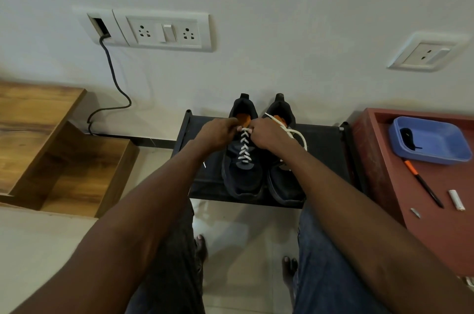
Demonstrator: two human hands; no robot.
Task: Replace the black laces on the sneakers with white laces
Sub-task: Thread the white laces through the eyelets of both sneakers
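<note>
To my right I see a blue tray (pixel 436 143) and an orange-black pen (pixel 423 183) on a red tabletop (pixel 436 231); a wall socket plate (pixel 164 30) ahead.

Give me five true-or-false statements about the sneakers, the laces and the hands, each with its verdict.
1. The left sneaker already carries a crossed white lace. True.
2. Both hands work at the toe of that sneaker. False: the left hand and right hand are at its top eyelets, near the tongue.
3. A black lace lies in the blue tray. True.
4. The sneakers stand on the wooden steps. False: they stand on a black rack.
5. An orange-capped pen lies on the red surface. True.
</note>
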